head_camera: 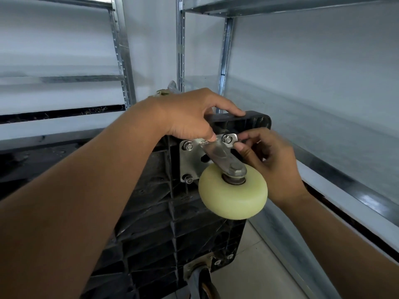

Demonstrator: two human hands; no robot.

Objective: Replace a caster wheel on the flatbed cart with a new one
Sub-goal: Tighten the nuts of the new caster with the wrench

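The black plastic flatbed cart stands on its edge, ribbed underside facing me. A caster with a pale yellow wheel and a steel mounting plate sits at its upper right corner, with nuts showing at three plate corners. My left hand grips the cart's top edge, fingers over the rim, thumb pressing on the plate. My right hand pinches at the plate's upper right corner beside a nut. Another caster, darker and worn, is at the cart's lower corner.
Metal shelving uprights and white shelf boards surround the cart at the left, back and right. A light tiled floor shows at the lower right. A small metal object lies behind my left hand.
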